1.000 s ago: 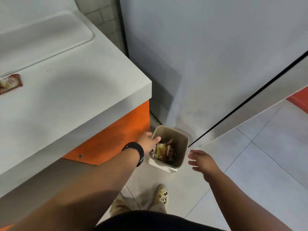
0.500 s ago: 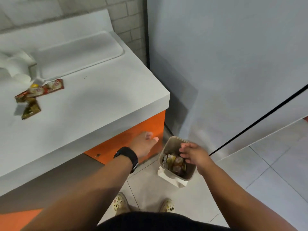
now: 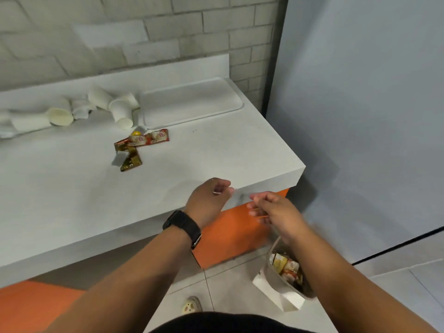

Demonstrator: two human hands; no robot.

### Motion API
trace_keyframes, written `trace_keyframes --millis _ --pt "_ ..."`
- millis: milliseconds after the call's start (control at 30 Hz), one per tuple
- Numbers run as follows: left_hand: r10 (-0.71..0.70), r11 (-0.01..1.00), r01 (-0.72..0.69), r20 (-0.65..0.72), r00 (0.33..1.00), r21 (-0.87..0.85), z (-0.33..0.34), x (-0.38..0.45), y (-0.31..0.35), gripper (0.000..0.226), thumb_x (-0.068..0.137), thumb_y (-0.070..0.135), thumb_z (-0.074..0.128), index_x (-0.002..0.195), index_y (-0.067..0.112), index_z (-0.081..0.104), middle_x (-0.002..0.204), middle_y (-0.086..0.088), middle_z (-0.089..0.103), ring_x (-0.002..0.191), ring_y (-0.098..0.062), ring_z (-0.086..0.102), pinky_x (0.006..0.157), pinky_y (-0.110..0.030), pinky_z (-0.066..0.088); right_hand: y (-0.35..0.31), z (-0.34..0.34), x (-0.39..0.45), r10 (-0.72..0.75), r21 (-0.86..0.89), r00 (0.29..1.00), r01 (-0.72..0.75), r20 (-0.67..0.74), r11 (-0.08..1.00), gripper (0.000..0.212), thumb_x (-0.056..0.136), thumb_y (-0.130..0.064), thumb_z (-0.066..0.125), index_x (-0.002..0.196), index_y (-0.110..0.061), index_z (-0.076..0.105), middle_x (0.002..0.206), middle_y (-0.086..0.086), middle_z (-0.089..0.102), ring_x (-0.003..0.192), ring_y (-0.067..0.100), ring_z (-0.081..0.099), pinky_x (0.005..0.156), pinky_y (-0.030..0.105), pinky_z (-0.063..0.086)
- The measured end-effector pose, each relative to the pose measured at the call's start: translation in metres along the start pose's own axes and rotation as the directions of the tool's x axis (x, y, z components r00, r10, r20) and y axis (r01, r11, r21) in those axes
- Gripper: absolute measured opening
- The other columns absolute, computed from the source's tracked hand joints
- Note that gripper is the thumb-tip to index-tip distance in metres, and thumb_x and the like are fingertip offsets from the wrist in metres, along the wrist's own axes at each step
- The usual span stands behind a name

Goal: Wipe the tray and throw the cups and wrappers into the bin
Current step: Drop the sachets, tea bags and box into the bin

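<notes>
Two bare hands hang w/ nothing in them at frame centre, over the near edge of the white slab counter. Left hand, black watch on its wrist, has fingers loosely curled downward, tips blurred; nothing visible inside them. Right hand sits just beside it at 3 o'clock, fingers loosely bent toward the left one, also smeared by blur, so exact finger pose is hard to read.

Flat white rectangular tray lies at the counter's far right corner, approx 12 o'clock from the hands, well apart. Touching its left rim: a heap of toppled white paper cups, spreading to 10 o'clock; the leftmost ones run off the frame edge, count unclear. Crumpled white stuff among them can't be identified. Red-and-gold foil snack wrappers lie just in front of the cups, one gold piece nearer the person; print unreadable.

Small beige square bin stands on the grey tile floor at 5 o'clock from the hands, beside the orange cabinet front. Right forearm covers much of its mouth; wrappers show inside. White bag-like piece pokes out under it. One patterned clog shows at 6 o'clock, partly cut by dark clothing.
</notes>
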State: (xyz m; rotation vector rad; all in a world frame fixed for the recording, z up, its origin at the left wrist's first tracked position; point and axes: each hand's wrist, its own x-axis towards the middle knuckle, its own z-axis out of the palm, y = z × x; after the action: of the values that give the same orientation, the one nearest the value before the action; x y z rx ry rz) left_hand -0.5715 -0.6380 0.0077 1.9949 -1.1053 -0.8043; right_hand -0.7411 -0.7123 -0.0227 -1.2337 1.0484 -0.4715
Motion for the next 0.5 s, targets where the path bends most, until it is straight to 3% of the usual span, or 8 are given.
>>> trace_keyframes --millis 167,300,433,500 --pt "-0.021 0.999 0.017 -0.120 0.993 -0.030 -0.062 0.007 -0.027 0.025 0.091 0.035 0.057 0.114 0.026 0.063 0.108 0.010 0.064 0.093 -0.004 0.058 0.077 -0.020 0.042 -0.032 0.054 0.015 -0.041 -0.038 0.997 0.043 0.060 0.998 0.016 0.097 -0.017 0.052 0.104 -0.015 0.066 0.092 0.003 0.072 0.078 0.015 0.067 0.069 0.030 0.051" --pt "-0.045 0.999 0.046 -0.210 0.977 0.000 -0.107 0.021 -0.050 0.027 0.091 0.034 0.058 0.116 0.024 0.062 0.110 0.010 0.062 0.086 0.000 0.055 0.078 -0.020 0.040 -0.049 0.090 0.029 -0.041 -0.029 0.992 0.044 0.115 0.999 0.015 0.097 -0.015 0.052 0.103 -0.015 0.066 0.094 0.007 0.071 0.077 0.015 0.066 0.068 0.028 0.052" --pt "-0.084 0.988 0.122 -0.337 0.938 0.095 -0.148 0.046 -0.087 0.035 0.088 0.040 0.061 0.119 0.023 0.060 0.127 0.001 0.058 0.111 -0.016 0.056 0.094 -0.030 0.045 -0.063 0.123 0.044 -0.037 0.010 0.990 0.036 0.138 0.999 0.016 0.096 -0.013 0.054 0.108 -0.008 0.064 0.094 0.010 0.068 0.072 0.016 0.064 0.063 0.027 0.048" --pt "-0.101 0.954 0.202 -0.396 0.913 0.222 -0.166 0.060 -0.104 0.043 0.086 0.045 0.060 0.122 0.022 0.059 0.132 -0.006 0.053 0.119 -0.025 0.051 0.101 -0.035 0.042 -0.070 0.139 0.051 -0.028 0.010 0.990 0.027 0.139 1.000 0.016 0.097 -0.013 0.053 0.107 -0.008 0.064 0.092 0.010 0.068 0.070 0.016 0.063 0.061 0.027 0.046"
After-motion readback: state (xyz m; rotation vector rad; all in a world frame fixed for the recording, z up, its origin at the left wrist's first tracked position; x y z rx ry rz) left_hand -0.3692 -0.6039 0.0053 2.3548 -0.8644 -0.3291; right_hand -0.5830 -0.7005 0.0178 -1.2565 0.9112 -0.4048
